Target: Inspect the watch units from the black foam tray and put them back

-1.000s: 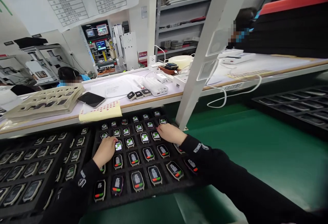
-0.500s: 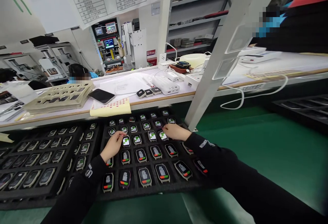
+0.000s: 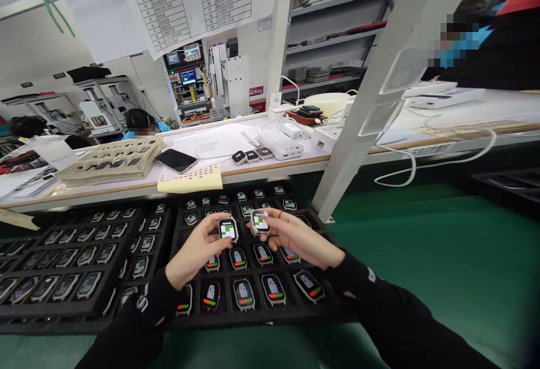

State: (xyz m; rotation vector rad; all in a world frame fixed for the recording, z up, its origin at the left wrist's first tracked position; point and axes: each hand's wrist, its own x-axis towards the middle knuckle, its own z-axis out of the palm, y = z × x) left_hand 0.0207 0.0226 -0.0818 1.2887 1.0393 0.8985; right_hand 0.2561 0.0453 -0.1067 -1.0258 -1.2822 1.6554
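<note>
My left hand (image 3: pixel 201 246) grips a smartwatch case (image 3: pixel 228 230) by its edges, its lit screen showing green and white blocks. Another smartwatch case (image 3: pixel 260 222), with a similar lit screen, is pinched in my right hand (image 3: pixel 295 235). Both are raised above a black foam tray (image 3: pixel 270 314) and stand a little apart from each other. Rows of smartwatch cases sit in the tray's pockets. Near rows show red and green bars, such as this watch (image 3: pixel 273 288); far rows show green and white blocks. My hands hide some middle pockets.
More watch trays (image 3: pixel 50 313) lie to the left. On the bench behind are a phone (image 3: pixel 176 160), yellow paper (image 3: pixel 189 180), a cream compartment tray (image 3: pixel 109 169), several small dark-faced pieces and a white box (image 3: pixel 287 147). A metal post (image 3: pixel 358 99) rises right of the tray. Co-workers sit beyond.
Both hands were down at the tray's pockets; each has now lifted a smartwatch case. They have come closer together over the tray, and the view has shifted slightly.
</note>
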